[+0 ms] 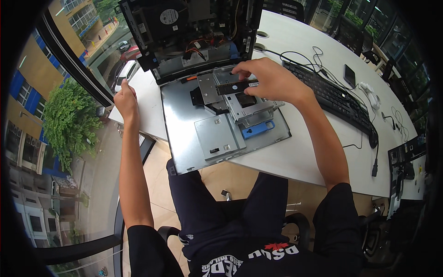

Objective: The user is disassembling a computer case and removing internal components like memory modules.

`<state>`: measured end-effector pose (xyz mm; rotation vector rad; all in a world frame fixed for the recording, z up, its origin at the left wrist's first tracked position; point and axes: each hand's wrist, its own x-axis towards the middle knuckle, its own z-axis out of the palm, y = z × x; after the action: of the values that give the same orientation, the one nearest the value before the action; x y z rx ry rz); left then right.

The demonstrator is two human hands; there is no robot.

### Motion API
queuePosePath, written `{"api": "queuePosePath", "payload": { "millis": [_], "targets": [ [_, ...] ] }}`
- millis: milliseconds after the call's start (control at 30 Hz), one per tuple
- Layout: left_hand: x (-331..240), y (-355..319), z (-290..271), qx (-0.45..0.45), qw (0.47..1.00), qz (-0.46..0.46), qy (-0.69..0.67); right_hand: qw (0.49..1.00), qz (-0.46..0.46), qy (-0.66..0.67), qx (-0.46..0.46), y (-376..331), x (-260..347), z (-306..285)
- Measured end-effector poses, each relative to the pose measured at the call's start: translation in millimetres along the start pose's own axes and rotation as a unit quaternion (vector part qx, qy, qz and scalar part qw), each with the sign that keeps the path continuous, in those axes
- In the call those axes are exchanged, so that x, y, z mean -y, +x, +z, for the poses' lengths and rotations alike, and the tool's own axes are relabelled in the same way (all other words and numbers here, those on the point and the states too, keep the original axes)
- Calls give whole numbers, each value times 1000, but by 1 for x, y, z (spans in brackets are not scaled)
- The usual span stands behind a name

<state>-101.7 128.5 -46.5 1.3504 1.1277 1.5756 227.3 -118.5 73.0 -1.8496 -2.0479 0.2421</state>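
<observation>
A narrow memory module (236, 86) was pinched by its end between the fingers of the right hand (270, 81), held level just above the metal drive cage (247, 108) on the opened side panel (203, 134). The left hand (125, 99) was closed over the white table's edge (138, 92), well away from the grip, holding nothing else. The step in hand appeared to be carrying the module clear of the cage; the open computer case (184, 32) beyond the grip would call for a steady, level move.
</observation>
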Motion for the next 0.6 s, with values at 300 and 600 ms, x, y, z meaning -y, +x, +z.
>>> {"api": "queuePosePath", "payload": {
  "millis": [300, 600],
  "targets": [
    [-3, 0, 0, -7, 1000, -22, 21, 999, -29, -23, 1, 2, -3, -1],
    [-7, -3, 2, 0, 1000, -9, 20, 967, -145, -12, -209, -4, 14, -22]
  ]
}}
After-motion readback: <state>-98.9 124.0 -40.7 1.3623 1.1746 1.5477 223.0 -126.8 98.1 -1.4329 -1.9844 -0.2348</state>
